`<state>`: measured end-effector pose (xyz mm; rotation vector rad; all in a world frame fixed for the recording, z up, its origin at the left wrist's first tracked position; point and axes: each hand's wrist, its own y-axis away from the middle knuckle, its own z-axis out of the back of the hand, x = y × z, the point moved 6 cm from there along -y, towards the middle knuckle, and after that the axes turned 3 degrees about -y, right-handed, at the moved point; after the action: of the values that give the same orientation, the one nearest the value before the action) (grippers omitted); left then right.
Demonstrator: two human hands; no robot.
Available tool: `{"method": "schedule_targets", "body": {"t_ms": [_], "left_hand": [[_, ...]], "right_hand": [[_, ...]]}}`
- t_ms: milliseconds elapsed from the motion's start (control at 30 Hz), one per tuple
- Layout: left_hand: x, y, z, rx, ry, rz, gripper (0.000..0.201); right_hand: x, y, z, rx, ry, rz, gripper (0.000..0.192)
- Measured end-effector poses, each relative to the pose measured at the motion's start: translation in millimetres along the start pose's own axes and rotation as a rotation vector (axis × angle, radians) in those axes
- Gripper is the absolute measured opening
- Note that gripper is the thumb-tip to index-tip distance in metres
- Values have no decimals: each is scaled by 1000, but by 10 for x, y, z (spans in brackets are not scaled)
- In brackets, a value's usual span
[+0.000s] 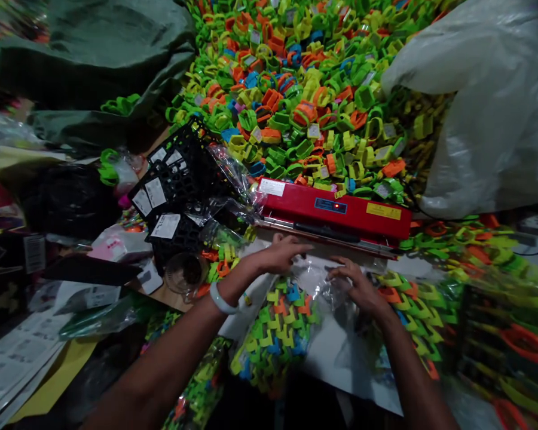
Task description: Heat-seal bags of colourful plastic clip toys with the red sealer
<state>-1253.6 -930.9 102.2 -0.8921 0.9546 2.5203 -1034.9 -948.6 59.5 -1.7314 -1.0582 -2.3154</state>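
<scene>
A: What's the person got?

B: A clear, crinkly plastic bag (291, 310) stuffed w/ small blocky plastic clips, green, yellow, orange, blue. It lies in front of a long red sealer (336, 215), a glossy box w/ a yellow label; the bag's mouth is right at the sealer's front edge.

A: Hands?

B: Left hand (280, 255) lies palm down, fingers spread flat, pressing the bag's top edge just by the sealer; pale bangle (220, 300) on the wrist. Right hand (358, 286) is arched, fingertips pinching the wrinkled film nr the bag's neck. Both forearms reach in from below.

A: Around it?

B: Behind the sealer, a huge heap of loose clips (305, 89). Black lattice crates (179, 179) w/ white tags at left, milky plastic sack (488, 107) at right.
</scene>
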Motion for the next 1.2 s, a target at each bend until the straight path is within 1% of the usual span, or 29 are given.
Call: {"method": "schedule_targets", "body": {"t_ms": [33, 67, 100, 167, 200, 233, 267, 300, 333, 367, 400, 433, 500, 600, 667, 767, 900, 933, 1000, 1067, 1133, 1200], "left_hand": [[47, -73, 26, 17, -9, 5, 48], [89, -109, 70, 11, -14, 11, 33], [126, -107, 121, -15, -16, 20, 24], [186, -2, 208, -107, -19, 51, 18], [234, 90, 241, -189, 41, 104, 19], [304, 198, 249, -281, 147, 190, 23], [391, 315, 219, -367, 281, 299, 31], [481, 425, 145, -431, 424, 415, 39], [559, 512, 34, -463, 556, 522, 46], [613, 564, -95, -459, 658, 605, 51], [642, 575, -220, -425, 715, 655, 55], [652, 553, -330, -385, 758, 677, 57], [652, 453, -498, -338, 880, 700, 55], [617, 258, -618, -329, 1048, 696, 46], [613, 175, -650, -364, 1127, 709, 41], [663, 157, -667, -470, 1204, 752, 39], [749, 199, -613, -602, 1287, 779, 40], [758, 200, -581, -621, 1307, 774, 40], [759, 183, -500, -640, 1345, 750, 41], [745, 148, -415, -617, 1385, 718, 42], [735, 108, -350, -559, 1422, 698, 44], [747, 69, -306, -517, 1451, 696, 45]], "right_hand": [[0, -39, 75, -24, 32, -2, 10], [-9, -52, 151, -85, 47, -5, 15], [-31, -33, 225, -181, 39, -16, 19], [-115, 98, 300, -385, -56, -71, 24], [-179, 192, 278, -453, -150, -119, 30], [-251, 287, 210, -483, -270, -176, 40], [-320, 373, 100, -474, -401, -235, 51], [-374, 441, -37, -431, -523, -284, 60], [-410, 488, -179, -375, -619, -322, 65], [-437, 515, -309, -329, -682, -355, 70], [-457, 518, -418, -296, -713, -382, 74], [-474, 499, -502, -283, -717, -409, 77], [-507, 415, -589, -323, -694, -464, 78], [-547, 263, -604, -455, -701, -538, 68], [-569, 196, -591, -532, -736, -554, 59], [-609, 152, -555, -615, -772, -524, 48], [-664, 129, -427, -781, -797, -453, 45], [-667, 114, -386, -822, -815, -433, 45], [-649, 61, -309, -855, -848, -396, 45], [-609, -5, -231, -835, -841, -380, 45], [-562, -70, -147, -798, -801, -377, 45], [-527, -127, -60, -787, -759, -385, 45]]}}
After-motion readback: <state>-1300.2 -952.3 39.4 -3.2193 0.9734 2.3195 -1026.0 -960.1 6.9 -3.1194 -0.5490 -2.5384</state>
